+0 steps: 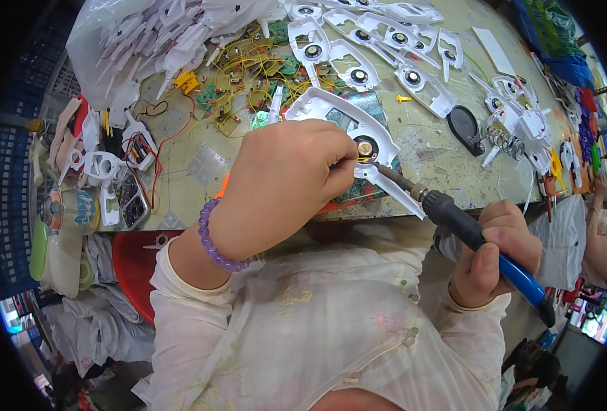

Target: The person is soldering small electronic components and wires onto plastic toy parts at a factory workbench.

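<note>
While the left hand (286, 171) pinches the white plastic shell (344, 116) on the table (440, 161), the right hand (495, 253) grips the soldering iron (468, 229). Its fingers (485, 264) wrap the blue handle, the iron's length slanting up-left, tip at the shell's round speaker (366, 146).

My left hand (286, 181) pins a white plastic shell (348, 123) on the table (427, 147), while my right hand (495, 253) touches the soldering iron (468, 229) tip to its small round speaker (366, 146).
</note>
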